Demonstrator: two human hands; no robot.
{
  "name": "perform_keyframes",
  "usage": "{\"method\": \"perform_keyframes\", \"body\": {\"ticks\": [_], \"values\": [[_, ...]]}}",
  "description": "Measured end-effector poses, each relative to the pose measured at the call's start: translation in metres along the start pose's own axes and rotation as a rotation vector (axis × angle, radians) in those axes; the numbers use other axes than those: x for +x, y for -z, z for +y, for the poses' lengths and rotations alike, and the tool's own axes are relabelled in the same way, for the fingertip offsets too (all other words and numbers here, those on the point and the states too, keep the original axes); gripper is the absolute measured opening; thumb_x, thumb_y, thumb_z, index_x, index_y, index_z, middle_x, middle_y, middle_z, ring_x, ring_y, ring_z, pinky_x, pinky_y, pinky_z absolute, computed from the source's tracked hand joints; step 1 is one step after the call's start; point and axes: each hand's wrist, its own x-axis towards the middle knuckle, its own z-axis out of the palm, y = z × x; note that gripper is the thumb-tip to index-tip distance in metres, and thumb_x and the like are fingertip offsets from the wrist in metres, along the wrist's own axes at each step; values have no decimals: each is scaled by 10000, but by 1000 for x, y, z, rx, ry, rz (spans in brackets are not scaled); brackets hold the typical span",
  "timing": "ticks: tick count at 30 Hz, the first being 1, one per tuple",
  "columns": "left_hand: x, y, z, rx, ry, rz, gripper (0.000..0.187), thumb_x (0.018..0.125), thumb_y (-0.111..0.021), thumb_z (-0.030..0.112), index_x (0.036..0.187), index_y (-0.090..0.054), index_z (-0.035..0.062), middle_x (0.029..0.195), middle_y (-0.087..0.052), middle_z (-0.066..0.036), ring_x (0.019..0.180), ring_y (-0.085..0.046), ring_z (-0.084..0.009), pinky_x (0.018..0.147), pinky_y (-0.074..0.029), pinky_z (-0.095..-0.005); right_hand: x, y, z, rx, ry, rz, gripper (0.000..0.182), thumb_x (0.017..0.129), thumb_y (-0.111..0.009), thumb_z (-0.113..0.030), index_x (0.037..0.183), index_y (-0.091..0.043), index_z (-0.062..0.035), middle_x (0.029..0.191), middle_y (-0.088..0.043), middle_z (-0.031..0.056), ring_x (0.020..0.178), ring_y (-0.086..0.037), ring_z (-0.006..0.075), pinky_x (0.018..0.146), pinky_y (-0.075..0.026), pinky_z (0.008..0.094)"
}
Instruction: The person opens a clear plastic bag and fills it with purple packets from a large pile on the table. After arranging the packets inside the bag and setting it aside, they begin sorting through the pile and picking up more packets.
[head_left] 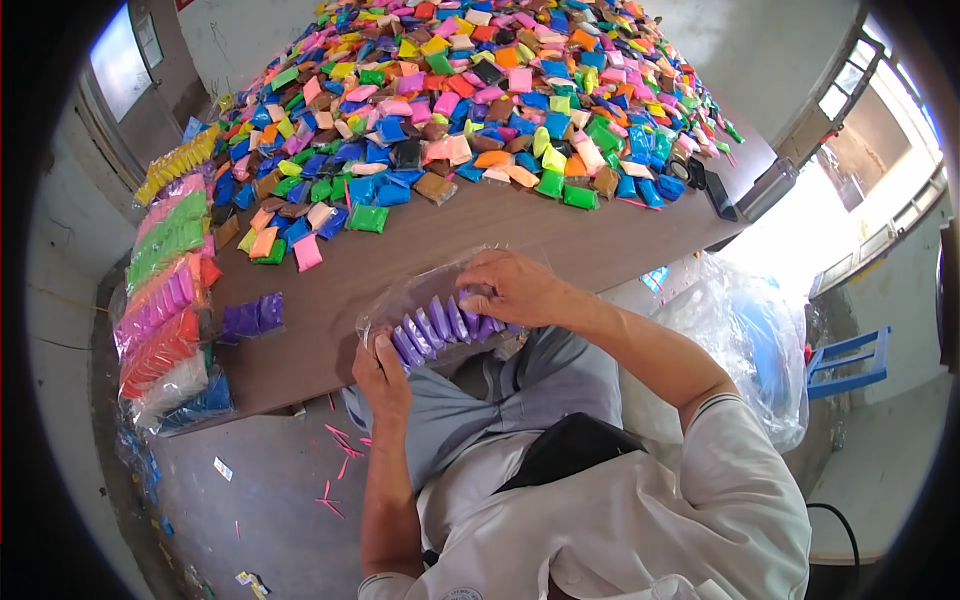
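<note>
A clear plastic bag (pixel 385 300) lies across my lap at the table's front edge, with a row of small purple packets (pixel 440 318) standing side by side in it. My left hand (pixel 382 378) is closed on the bag's left end, its thumb against the film beside the first packet. Over the right part of the row, my right hand (pixel 510 288) has its fingers curled and pinched at the top of the packets. Whether those fingertips hold film or a packet is hard to make out.
A large heap of colourful packets (pixel 480 100) covers the back of the brown table (pixel 320 300). Filled bags (pixel 165 300) line its left edge near two loose purple packets (pixel 252 318). A phone (pixel 720 195) lies at right. Beside me stand a big plastic sack (pixel 740 340) and a blue stool (pixel 850 362).
</note>
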Motion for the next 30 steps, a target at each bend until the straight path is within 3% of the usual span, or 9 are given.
{"method": "perform_keyframes", "body": {"ticks": [1,7,10,13,16,19,22,25,30], "values": [[1,0,0,-2,1,2,298,1000,-445,196,980,-627,-40,875,-642,-160,790,-610,-265,739,-480,-367,2,-1,2,-8,73,36,381,867,-686,-320,1105,-644,-25,938,-661,173,835,-655,305,769,-507,435],[1,0,0,-22,1,9,304,1007,-440,200,974,-622,-40,854,-632,-142,764,-589,-224,709,-471,-353,-1,12,-33,42,-330,-287,375,832,-696,-357,1086,-663,-84,1010,-675,144,968,-636,336,843,-489,441],[1,0,-1,-44,11,7,297,1007,-438,193,972,-620,-40,852,-631,-132,760,-580,-209,704,-467,-342,0,15,-30,99,-355,-347,343,891,-642,-346,1102,-653,-75,1007,-678,143,972,-640,329,843,-488,434],[1,1,1,-17,10,6,289,1005,-439,183,974,-619,-41,853,-630,-126,756,-574,-208,703,-465,-338,-2,9,-9,221,-190,-198,312,946,-574,-325,1107,-647,-68,986,-679,151,951,-640,341,834,-487,436],[1,2,4,-38,32,-19,293,1005,-435,181,981,-619,-46,852,-626,-134,764,-572,-210,712,-465,-339,-6,17,8,304,-195,-77,336,993,-522,-332,1168,-633,-67,1028,-678,160,870,-648,308,781,-506,385],[0,0,1,-45,13,-10,301,1007,-428,184,983,-616,-50,862,-630,-146,776,-581,-227,723,-467,-348,-8,37,5,214,-266,-214,396,994,-514,-368,1170,-624,-32,1038,-673,168,897,-647,319,788,-505,396],[1,0,-3,-7,-1,-10,307,1007,-424,186,980,-617,-51,875,-635,-154,786,-589,-245,734,-468,-358,-12,38,-6,30,-160,-222,362,973,-527,-372,1086,-653,-52,918,-663,173,892,-633,360,774,-494,448],[0,1,-2,-9,6,-15,306,1006,-424,184,972,-617,-51,882,-640,-156,791,-595,-259,740,-470,-364,-17,23,1,122,-190,-245,478,901,-614,-465,1135,-637,-49,989,-657,185,959,-623,358,829,-486,455],[0,0,0,-21,15,-4,305,1006,-424,183,959,-615,-50,875,-639,-155,790,-592,-255,741,-469,-359,-28,25,-2,-31,-40,-302,838,683,-791,-519,1308,-526,-29,1268,-572,163,1180,-530,350,983,-426,435]]}}
